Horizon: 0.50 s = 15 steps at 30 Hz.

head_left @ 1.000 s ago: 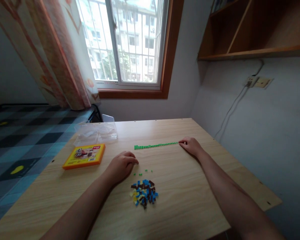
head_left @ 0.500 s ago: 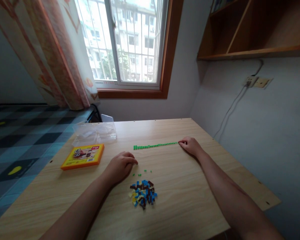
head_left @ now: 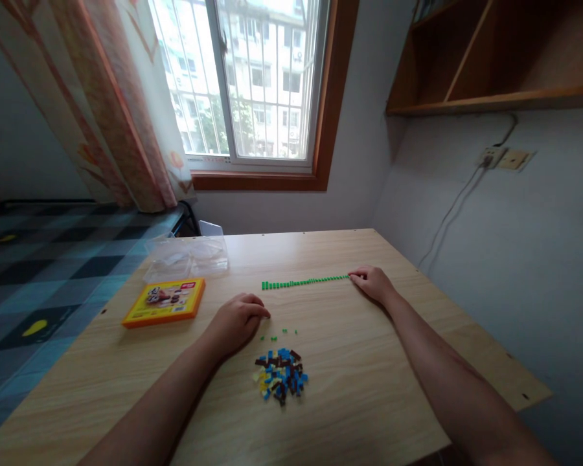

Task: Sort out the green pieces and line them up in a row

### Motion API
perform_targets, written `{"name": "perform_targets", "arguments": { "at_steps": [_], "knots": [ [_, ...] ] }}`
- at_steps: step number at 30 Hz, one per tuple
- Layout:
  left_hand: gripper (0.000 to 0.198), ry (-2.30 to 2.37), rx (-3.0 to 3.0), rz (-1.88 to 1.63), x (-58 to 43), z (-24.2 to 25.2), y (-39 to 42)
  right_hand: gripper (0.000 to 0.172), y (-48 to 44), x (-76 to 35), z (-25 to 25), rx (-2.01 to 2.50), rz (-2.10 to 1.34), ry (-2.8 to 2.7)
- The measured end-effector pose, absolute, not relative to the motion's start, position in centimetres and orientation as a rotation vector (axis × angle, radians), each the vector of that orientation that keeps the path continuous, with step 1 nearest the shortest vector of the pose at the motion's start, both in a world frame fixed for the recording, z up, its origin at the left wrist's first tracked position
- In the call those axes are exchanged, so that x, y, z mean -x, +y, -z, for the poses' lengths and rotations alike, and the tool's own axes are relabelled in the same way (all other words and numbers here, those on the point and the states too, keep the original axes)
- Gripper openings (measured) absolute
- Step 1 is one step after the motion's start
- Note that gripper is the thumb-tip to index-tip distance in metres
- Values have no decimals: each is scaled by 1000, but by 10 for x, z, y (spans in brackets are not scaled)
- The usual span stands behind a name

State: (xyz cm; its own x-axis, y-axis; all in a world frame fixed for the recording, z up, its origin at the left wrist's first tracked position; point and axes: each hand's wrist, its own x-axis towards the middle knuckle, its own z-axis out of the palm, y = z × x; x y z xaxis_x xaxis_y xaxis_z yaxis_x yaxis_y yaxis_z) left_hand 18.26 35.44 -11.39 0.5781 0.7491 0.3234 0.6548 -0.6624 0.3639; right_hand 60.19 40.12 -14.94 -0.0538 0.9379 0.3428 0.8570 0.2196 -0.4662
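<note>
A long row of small green building bricks (head_left: 301,282) runs across the table, with bigger pieces at its left end and tiny ones at the right. My right hand (head_left: 370,283) is at the right end of this row, its thumb and fingertips pinched on a tiny green brick there. My left hand (head_left: 240,317) rests on the tabletop below the row's left end, fingers bent and held together; whether anything is inside is hidden. Several loose green bricks (head_left: 274,338) lie to the right of it. Closer to me is a pile of blue, brown and yellow bricks (head_left: 282,375).
On the left of the wooden table (head_left: 359,401) lies a yellow-orange box (head_left: 165,301), with a clear plastic case (head_left: 187,255) behind it. A checkered bed (head_left: 43,272) stands left of the table. A shelf (head_left: 505,97) and a plugged-in cable (head_left: 449,220) are on the right wall.
The view has shifted very slightly, moving the table items a little to the right in the picture. Both hands keep practically the same places and poses.
</note>
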Motion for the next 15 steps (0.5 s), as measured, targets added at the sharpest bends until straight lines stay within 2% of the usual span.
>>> {"name": "perform_targets", "arguments": {
  "at_steps": [15],
  "knots": [
    [30,1155,-2637,-673,-183,114,354,24,397,-600,146,1691,-126,-1910]
  ]
}}
